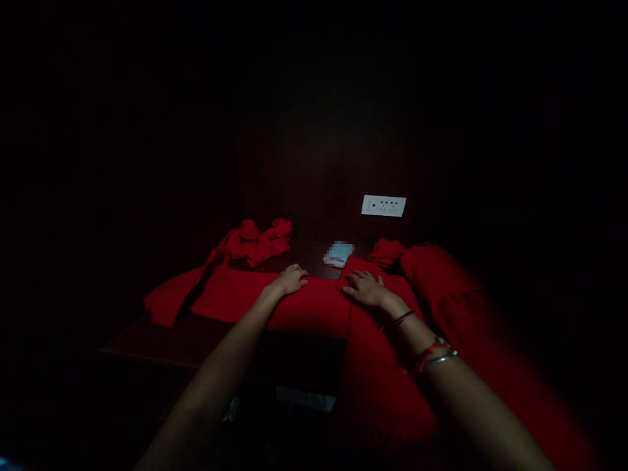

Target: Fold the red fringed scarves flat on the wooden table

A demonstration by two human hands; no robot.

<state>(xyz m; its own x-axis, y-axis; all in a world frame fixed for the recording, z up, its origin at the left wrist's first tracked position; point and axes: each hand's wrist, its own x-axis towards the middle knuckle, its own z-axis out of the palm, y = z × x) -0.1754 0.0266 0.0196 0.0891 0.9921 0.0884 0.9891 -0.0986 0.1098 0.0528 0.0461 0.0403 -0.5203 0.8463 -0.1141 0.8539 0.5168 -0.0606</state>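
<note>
A long red cloth (309, 307) lies spread across a dark table. At its far edge rests my left hand (291, 280), flat with the fingers stretched out. My right hand (366, 288) is spread on a red fringed scarf (377, 366), which crosses the cloth's right end and hangs over the front edge. Neither hand grips anything. Just beyond the hands lies a pale flat item (338, 254), its surface blurred out. Bracelets ring my right forearm.
Crumpled red fabric (258, 242) sits at the back left. More red cloth (441, 275) is heaped on the right and trails down. A white socket plate (383, 205) is on the dark wall. The table's front left edge (147, 356) shows faintly; the surroundings are very dark.
</note>
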